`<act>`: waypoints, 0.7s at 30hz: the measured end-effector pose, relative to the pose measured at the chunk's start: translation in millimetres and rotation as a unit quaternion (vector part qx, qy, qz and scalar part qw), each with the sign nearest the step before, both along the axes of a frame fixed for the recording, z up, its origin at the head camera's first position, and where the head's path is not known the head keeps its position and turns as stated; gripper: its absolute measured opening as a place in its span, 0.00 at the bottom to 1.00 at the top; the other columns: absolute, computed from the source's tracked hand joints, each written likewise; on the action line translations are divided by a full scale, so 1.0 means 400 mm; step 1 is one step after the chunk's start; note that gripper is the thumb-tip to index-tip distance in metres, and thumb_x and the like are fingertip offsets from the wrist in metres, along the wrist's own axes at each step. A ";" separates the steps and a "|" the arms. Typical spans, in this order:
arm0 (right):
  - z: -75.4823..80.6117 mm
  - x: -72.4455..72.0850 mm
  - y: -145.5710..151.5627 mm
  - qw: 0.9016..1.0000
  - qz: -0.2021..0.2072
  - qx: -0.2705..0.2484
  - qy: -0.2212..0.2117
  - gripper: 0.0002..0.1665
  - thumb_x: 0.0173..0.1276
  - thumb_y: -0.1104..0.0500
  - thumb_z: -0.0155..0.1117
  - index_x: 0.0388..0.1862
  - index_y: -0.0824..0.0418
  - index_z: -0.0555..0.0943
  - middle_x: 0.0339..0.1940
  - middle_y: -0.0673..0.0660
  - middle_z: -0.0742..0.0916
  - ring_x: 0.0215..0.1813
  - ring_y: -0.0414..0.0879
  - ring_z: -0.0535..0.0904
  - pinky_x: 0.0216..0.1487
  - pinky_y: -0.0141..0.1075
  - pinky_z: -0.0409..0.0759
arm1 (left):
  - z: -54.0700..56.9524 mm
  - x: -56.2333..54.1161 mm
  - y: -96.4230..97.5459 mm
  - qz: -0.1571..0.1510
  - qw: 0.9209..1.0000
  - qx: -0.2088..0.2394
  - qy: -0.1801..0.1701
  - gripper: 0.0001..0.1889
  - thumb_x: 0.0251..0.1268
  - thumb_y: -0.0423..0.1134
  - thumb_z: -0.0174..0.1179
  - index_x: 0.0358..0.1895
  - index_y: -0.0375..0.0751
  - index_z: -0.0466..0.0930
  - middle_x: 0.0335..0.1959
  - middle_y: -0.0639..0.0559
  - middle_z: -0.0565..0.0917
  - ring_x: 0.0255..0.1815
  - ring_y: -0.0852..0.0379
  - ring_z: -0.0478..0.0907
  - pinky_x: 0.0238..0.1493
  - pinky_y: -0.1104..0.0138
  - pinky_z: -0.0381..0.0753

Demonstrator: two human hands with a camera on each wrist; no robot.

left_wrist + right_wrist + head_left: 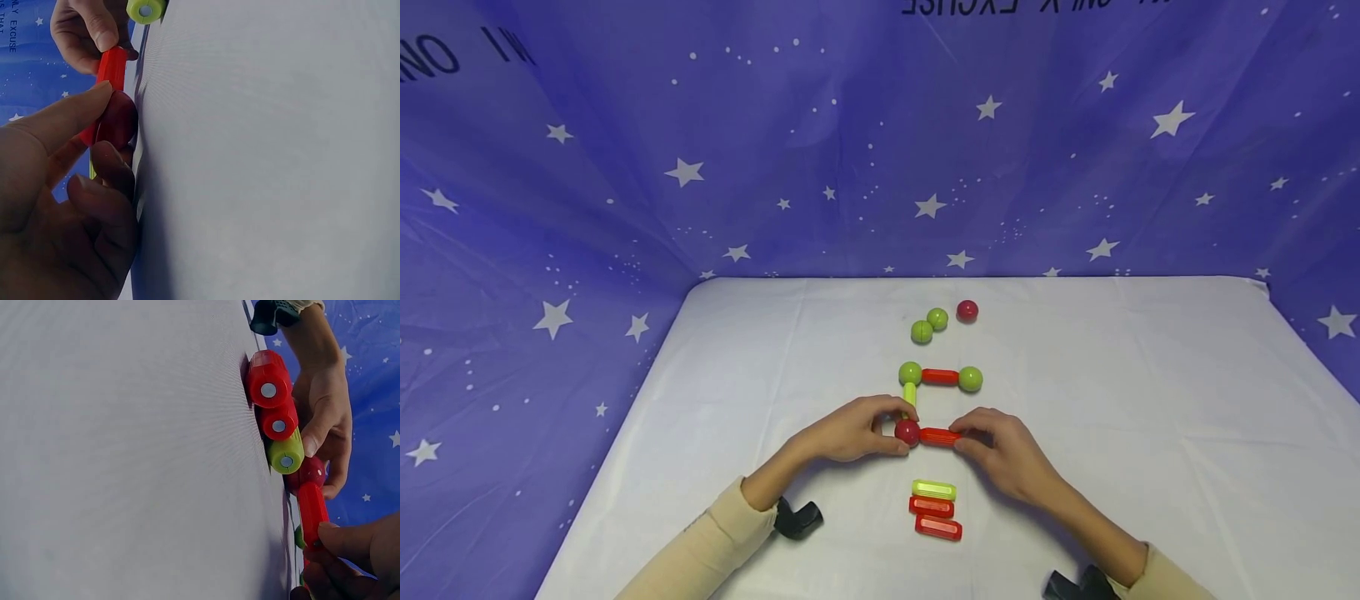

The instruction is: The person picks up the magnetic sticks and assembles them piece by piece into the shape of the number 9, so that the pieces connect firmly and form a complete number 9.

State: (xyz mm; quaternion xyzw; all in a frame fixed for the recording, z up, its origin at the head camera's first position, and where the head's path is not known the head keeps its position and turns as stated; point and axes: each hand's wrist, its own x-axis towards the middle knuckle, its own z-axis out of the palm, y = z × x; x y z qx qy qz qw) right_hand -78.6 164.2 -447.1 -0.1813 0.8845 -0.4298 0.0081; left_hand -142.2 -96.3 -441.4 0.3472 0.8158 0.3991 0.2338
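Note:
In the head view my left hand (855,431) holds a dark red ball (907,432) between thumb and fingers. My right hand (1006,452) pinches the right end of a red rod (937,437), whose left end meets that ball. From the ball a yellow-green rod (910,398) runs away from me, partly covered by the left fingers, to a green ball (910,373). Another red rod (940,377) links this one to a second green ball (971,379). In the right wrist view, the pinched rod (311,509) points at the red ball.
Nearer me lie a loose yellow-green rod (934,489) and two red rods (937,527), side by side; round metal discs show on their ends in the right wrist view. Two green balls (922,332) and a red ball (967,312) sit farther back on the white tabletop (1112,375).

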 end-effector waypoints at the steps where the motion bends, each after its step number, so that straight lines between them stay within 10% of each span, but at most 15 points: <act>1: 0.000 0.000 0.000 1.000 -0.001 0.001 0.000 0.13 0.60 0.69 0.72 0.42 0.57 0.87 0.38 0.45 0.87 0.43 0.41 0.80 0.48 0.40 0.79 | -0.001 0.000 0.000 0.000 1.000 -0.002 0.001 0.20 0.61 0.41 0.70 0.55 0.50 0.78 0.42 0.59 0.77 0.28 0.62 0.71 0.34 0.69 0.72; 21: 0.003 0.000 -0.008 1.000 -0.014 0.006 -0.006 0.14 0.58 0.71 0.72 0.43 0.59 0.87 0.38 0.46 0.86 0.42 0.41 0.79 0.47 0.39 0.78 | -0.003 0.001 -0.001 0.002 1.000 -0.001 0.001 0.20 0.61 0.42 0.70 0.56 0.49 0.78 0.42 0.58 0.76 0.29 0.62 0.71 0.35 0.68 0.72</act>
